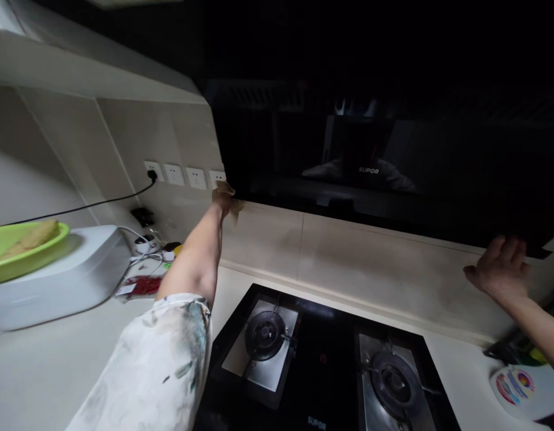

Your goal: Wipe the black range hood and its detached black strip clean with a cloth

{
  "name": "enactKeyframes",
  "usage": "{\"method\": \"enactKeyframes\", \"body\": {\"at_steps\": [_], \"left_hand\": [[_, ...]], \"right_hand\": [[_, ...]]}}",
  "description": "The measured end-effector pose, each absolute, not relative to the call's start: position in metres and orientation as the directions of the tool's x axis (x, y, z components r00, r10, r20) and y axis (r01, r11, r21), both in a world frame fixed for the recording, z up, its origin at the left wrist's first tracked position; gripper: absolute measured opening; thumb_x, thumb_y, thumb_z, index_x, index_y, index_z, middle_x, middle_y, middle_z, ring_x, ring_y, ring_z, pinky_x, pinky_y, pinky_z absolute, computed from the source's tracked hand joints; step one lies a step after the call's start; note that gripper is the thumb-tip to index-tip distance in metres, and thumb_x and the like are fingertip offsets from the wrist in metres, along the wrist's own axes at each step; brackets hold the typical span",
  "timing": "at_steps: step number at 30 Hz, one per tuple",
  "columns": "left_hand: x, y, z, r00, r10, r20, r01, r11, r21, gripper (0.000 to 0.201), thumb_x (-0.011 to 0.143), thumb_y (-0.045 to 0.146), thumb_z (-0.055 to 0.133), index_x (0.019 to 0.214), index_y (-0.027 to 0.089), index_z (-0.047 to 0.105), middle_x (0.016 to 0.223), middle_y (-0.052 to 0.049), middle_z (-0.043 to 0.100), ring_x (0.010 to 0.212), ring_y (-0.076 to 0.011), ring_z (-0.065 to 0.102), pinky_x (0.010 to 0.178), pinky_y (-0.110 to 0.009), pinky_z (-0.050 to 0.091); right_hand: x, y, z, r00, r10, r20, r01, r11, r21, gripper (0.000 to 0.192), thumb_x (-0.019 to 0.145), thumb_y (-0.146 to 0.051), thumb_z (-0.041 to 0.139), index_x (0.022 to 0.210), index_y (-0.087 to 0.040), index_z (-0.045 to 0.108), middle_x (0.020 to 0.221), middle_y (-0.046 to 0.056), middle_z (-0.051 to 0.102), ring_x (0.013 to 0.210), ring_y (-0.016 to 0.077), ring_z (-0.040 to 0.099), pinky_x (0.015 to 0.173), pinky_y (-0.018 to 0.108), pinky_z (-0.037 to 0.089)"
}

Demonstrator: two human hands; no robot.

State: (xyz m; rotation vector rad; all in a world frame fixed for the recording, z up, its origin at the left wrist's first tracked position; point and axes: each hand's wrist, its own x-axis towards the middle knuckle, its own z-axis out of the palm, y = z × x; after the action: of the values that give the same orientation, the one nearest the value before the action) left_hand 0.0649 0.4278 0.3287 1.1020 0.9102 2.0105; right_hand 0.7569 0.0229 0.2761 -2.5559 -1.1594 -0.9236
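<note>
Our right hand [502,267]: splayed, nothing held, fingers at the lower edge of the range hood [380,131], near its right corner | our left hand [221,202]: curled round a tan cloth [236,209] at the lower left corner | we judge cloth light, limp: grip it bunched mid-piece

My sleeve [169,359] is white, blotched with grey, teal and dark green; my cloth [225,188] is tan. The hood [281,161] is black with pale lettering [369,170], the cooktop [324,329] black with silver panels [274,366], the counter [29,371] off-white, the bowl [29,263] lime green, the packet [144,285] red, the sockets [196,178] white and the plug [151,175] black.
</note>
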Motion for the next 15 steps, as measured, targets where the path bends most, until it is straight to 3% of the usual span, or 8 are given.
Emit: {"method": "enactKeyframes", "body": {"at_steps": [5, 8, 11, 15], "left_hand": [[0.078, 0.414, 0.313, -0.507, 0.773, 0.381, -0.292, -0.571, 0.767, 0.044, 0.089, 0.053, 0.067, 0.108, 0.014, 0.058, 0.119, -0.016, 0.065, 0.118, -0.0273, 0.063, 0.100, -0.046, 0.053], [0.082, 0.412, 0.312, -0.496, 0.779, 0.384, -0.400, -0.598, 0.695, 0.047, 0.083, 0.061, 0.072, 0.102, 0.019, 0.060, 0.117, -0.014, 0.067, 0.119, -0.0290, 0.063, 0.098, -0.045, 0.056], [0.082, 0.418, 0.316, -0.415, 0.824, 0.387, -0.490, -0.561, 0.667, 0.046, 0.073, 0.053, 0.083, 0.095, 0.019, 0.062, 0.111, -0.013, 0.069, 0.117, -0.0307, 0.065, 0.097, -0.044, 0.056], [0.082, 0.427, 0.318, -0.416, 0.848, 0.328, -0.537, -0.520, 0.664, 0.033, 0.074, 0.038, 0.083, 0.091, 0.019, 0.062, 0.105, -0.011, 0.070, 0.108, -0.0245, 0.068, 0.098, -0.039, 0.056]], "right_hand": [[0.749, 0.016, 0.276, 0.419, 0.618, 0.665, 0.749, -0.650, 0.132, 0.125, 0.059, -0.039, 0.068, 0.158, 0.007, 0.007, 0.160, 0.039, 0.016, 0.151, 0.0514, 0.016, 0.094, 0.058, 0.045], [0.745, 0.015, 0.275, 0.406, 0.608, 0.683, 0.739, -0.658, 0.147, 0.125, 0.059, -0.037, 0.067, 0.158, 0.006, 0.006, 0.160, 0.039, 0.019, 0.150, 0.0514, 0.019, 0.094, 0.057, 0.046], [0.745, 0.017, 0.274, 0.385, 0.602, 0.700, 0.731, -0.662, 0.168, 0.128, 0.057, -0.036, 0.069, 0.158, 0.007, 0.003, 0.160, 0.039, 0.017, 0.150, 0.0521, 0.017, 0.094, 0.056, 0.046], [0.752, 0.022, 0.272, 0.432, 0.594, 0.679, 0.722, -0.679, 0.134, 0.126, 0.058, -0.036, 0.071, 0.158, 0.008, 0.006, 0.158, 0.042, 0.016, 0.149, 0.0526, 0.016, 0.094, 0.056, 0.045]]}}
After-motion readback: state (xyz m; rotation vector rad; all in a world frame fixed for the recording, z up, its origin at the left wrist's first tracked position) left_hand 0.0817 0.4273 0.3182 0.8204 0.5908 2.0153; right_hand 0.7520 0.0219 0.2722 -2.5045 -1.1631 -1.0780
